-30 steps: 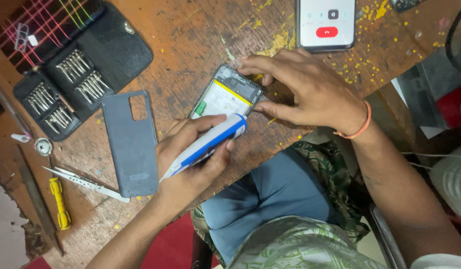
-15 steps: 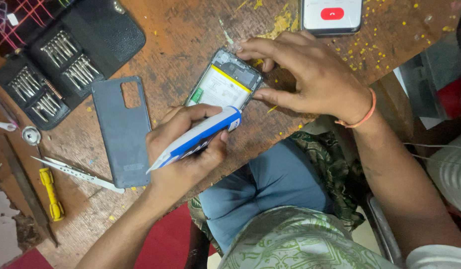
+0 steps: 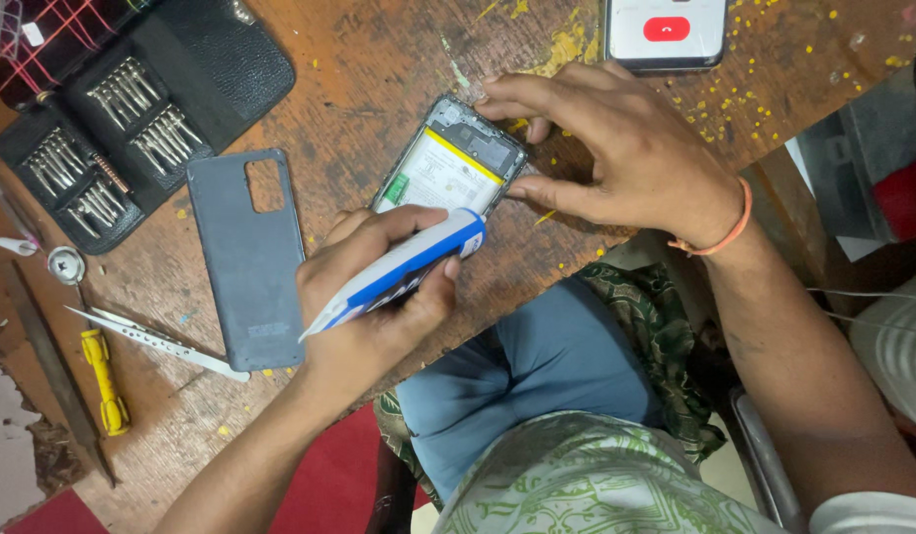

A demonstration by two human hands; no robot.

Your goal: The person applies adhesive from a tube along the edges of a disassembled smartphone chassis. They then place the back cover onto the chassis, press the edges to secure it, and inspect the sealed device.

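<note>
Head view: opened phone (image 3: pixel 448 168), back off, pale battery with yellow strip exposed, flat on wooden worktop (image 3: pixel 379 59). Right hand (image 3: pixel 626 158) at its 3 o'clock, fingertips pinning the top edge. Left hand (image 3: pixel 374 297) at 6 o'clock, clamped on a blue-white tube (image 3: pixel 404 267), whose tip touches the phone.

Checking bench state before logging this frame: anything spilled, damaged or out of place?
Yes: yellow crumbs and a yellow smear litter the worn wooden bench near the second phone. The opened phone lies with its battery exposed, its grey back cover set aside. The left hand holds a blue-and-white tube; the right hand steadies the phone.
</note>
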